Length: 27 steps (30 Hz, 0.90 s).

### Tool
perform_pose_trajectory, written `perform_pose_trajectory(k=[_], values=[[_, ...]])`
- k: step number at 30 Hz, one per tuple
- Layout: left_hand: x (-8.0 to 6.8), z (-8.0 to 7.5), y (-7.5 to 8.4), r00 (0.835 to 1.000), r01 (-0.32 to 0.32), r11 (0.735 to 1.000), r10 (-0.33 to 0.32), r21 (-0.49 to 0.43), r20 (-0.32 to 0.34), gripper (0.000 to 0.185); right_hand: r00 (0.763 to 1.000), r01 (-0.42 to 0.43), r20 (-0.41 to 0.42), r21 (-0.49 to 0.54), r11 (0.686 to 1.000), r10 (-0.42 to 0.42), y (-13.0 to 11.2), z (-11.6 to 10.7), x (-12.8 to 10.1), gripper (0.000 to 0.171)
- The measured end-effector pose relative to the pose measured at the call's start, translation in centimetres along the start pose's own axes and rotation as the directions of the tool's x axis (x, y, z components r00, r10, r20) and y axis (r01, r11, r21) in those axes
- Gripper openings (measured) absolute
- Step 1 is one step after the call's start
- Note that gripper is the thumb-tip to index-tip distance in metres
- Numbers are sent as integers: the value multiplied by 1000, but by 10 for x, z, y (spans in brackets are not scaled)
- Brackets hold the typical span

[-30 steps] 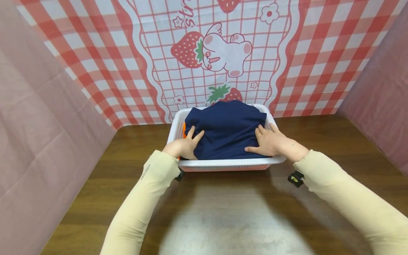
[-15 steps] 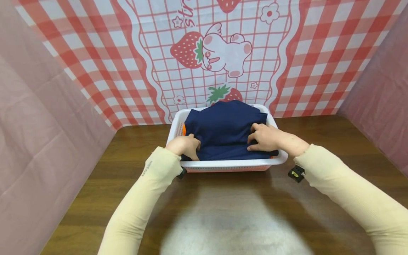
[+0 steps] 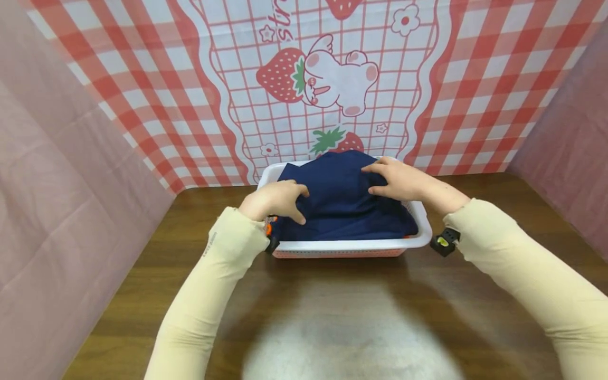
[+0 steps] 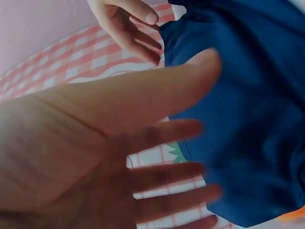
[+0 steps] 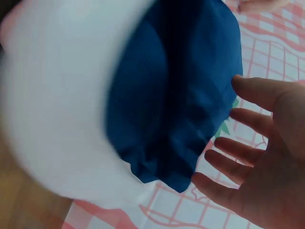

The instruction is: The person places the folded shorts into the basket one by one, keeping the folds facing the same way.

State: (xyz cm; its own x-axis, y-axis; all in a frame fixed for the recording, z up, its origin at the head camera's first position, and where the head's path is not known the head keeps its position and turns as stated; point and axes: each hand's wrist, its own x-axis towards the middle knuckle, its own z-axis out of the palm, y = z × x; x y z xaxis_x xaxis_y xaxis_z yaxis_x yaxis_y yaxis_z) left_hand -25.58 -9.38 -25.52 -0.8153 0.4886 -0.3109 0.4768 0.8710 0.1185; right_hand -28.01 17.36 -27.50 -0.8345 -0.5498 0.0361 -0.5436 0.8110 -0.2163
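Observation:
A crumpled navy blue cloth [image 3: 339, 203] fills a white plastic basket [image 3: 342, 245] with perforated sides. My left hand [image 3: 277, 199] is raised over the basket's left end, fingers apart and loosely bent, holding nothing. Over the right part of the cloth is my right hand [image 3: 401, 180], its fingers spread and likewise holding nothing. In the left wrist view the left palm [image 4: 90, 152] faces the cloth [image 4: 248, 114] with thumb and fingers extended. The right wrist view has the right hand's fingertips [image 5: 209, 155] beside the cloth's edge [image 5: 186, 95]. Bits of orange [image 3: 268, 229] show at the basket's left end.
The basket stands on a brown wooden table [image 3: 199, 274], against a red-and-white checked cloth backdrop [image 3: 161, 95] with strawberry prints. Pink fabric [image 3: 62, 200] hangs along the left, and more pink fabric [image 3: 565, 132] hangs on the right.
Both hands have lifted off the navy cloth, where they were pressing flat and then gathering at it. Its near edge now lies spread along the basket's front rim.

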Motion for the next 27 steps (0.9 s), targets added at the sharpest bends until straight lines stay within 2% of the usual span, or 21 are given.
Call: perform_pose_trajectory(k=[2,6,10,14,15,18,21,23,27], values=[[7,-6,1,1000,-16,1000,16,-24,-20,68,999,-8,36,16,1000,8,0,-3,6,55],[30,-11,1,999,-40,996,40,-78,2,69,992,-35,125,-15,999,37,-1,-4,18,57],[56,-10,0,1000,-19,998,20,-64,18,64,980,-48,191,-61,997,59,-1,3,32,54],[85,0,-12,1000,6,996,-4,-86,27,63,973,-71,213,-70,995,85,0,12,45,53],[96,7,-21,1000,-15,994,16,-105,11,63,972,-81,214,-68,994,94,1,13,48,53],[110,16,-32,1000,-20,989,23,-144,20,61,967,-100,228,-58,993,110,2,17,55,51],[108,17,-33,999,-4,977,13,-214,42,59,959,-112,257,-50,992,121,2,17,62,49],[96,11,-25,997,32,973,-15,-227,77,57,953,-112,275,-56,992,124,2,17,66,48],[85,8,-20,994,31,973,-6,-229,107,53,948,-83,300,-77,994,103,6,21,73,46]])
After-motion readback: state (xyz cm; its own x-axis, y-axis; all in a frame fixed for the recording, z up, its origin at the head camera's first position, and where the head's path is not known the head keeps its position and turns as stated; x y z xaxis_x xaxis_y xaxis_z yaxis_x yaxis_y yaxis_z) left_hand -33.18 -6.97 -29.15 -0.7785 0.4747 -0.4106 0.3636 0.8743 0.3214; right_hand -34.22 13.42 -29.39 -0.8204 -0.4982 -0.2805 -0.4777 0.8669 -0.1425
